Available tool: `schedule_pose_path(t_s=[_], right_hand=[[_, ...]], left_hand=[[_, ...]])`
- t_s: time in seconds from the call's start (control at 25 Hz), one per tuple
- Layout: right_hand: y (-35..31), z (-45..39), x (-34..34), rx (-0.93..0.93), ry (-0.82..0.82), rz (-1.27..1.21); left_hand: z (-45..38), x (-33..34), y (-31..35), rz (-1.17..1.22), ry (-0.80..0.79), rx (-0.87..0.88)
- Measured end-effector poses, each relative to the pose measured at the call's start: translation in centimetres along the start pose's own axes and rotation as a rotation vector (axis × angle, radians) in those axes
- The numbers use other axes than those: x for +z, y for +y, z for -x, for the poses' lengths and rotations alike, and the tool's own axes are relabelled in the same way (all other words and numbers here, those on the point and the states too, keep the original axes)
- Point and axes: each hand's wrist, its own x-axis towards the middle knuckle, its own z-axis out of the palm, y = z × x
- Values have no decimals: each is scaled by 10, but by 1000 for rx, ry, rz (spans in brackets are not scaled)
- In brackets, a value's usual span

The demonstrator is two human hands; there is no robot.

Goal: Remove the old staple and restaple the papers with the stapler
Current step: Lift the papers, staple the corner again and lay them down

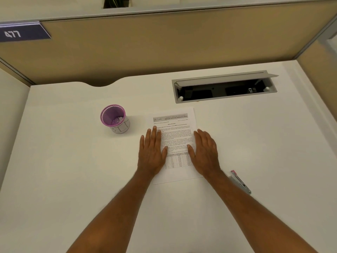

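The printed papers (pixel 175 132) lie flat on the white desk (pixel 73 161), text facing me. My left hand (pixel 152 152) rests palm down on their left edge, fingers spread. On the right edge my right hand (pixel 205 152) lies flat the same way. A small stapler (pixel 239 181) with a pink tip lies on the desk just right of my right forearm, untouched. I cannot make out a staple on the papers.
A purple mesh cup (pixel 114 118) with small bits inside stands left of the papers. An open cable hatch (pixel 224 88) is set into the desk behind them. Beige partition walls (pixel 164 42) enclose the desk at the back and sides.
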Motion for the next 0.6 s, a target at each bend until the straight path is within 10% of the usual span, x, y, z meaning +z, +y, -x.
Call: schedule_pose_path(t_s=[0.6], right_hand=[[11,0,8,-105,-31,37]], left_hand=[[-2,-3,-6,-42,56,63]])
